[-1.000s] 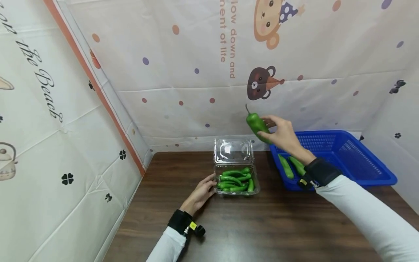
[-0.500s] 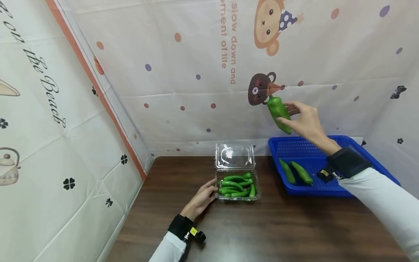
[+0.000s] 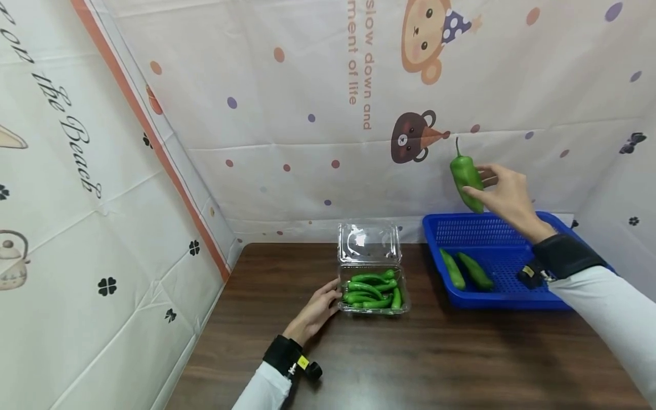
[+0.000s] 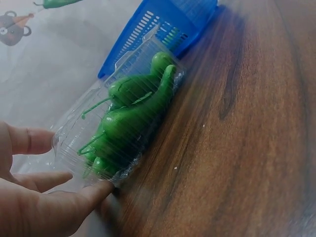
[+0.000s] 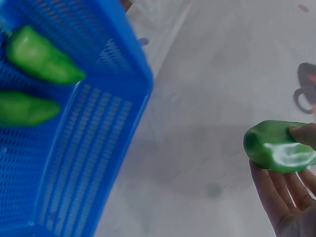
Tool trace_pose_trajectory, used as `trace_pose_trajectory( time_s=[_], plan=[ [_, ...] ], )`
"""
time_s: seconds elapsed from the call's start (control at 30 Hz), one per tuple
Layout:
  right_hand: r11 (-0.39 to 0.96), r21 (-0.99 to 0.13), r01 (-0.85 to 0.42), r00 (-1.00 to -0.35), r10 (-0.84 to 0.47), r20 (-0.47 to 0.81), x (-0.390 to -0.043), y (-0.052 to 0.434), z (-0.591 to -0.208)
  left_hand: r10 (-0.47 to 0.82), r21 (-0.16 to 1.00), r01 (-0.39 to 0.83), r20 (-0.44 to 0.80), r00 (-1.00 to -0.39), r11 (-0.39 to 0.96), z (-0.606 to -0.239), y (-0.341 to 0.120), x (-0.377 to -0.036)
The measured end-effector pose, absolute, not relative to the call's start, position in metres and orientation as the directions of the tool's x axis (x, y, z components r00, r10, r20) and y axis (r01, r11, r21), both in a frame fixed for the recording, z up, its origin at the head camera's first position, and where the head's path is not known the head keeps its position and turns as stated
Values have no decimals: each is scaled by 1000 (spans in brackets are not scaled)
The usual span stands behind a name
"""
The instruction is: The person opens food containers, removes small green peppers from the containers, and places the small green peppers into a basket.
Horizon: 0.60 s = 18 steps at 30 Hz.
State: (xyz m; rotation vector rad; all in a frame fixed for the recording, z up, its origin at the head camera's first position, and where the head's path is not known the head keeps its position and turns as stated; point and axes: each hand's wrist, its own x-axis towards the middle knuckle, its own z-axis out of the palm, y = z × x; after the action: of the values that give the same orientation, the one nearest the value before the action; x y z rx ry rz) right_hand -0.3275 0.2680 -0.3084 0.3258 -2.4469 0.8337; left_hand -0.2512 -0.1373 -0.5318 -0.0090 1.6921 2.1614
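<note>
Right hand (image 3: 507, 192) pinching pepper (image 3: 465, 176) by tabletop (image 3: 282, 273) far edge; likely light, slick; hold mid-body. Left hand (image 3: 315, 312) straight-fingered against box (image 3: 368, 244).

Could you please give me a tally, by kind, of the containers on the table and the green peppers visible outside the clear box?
Green pepper held in the right hand: 1
Green peppers visible in the blue basket: 2
Blue basket: 1
Clear box: 1
Total: 5

White sleeves (image 3: 599, 316) meet 2 black wrist straps (image 3: 568, 255).
</note>
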Motion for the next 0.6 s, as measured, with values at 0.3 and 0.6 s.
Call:
trace_pose_trajectory(
  time_s=[0.3,0.6],
  plan=[
    [827,-450,-338,-858,-75,508,-332,285,-329,297,935,-304,-242,-924,-184,-531,-138,-253],
    [864,-421,-278,-926,-123,358,-336,301,-361,298,934,-308,-246,-922,-183,-532,-138,-254]
  ],
)
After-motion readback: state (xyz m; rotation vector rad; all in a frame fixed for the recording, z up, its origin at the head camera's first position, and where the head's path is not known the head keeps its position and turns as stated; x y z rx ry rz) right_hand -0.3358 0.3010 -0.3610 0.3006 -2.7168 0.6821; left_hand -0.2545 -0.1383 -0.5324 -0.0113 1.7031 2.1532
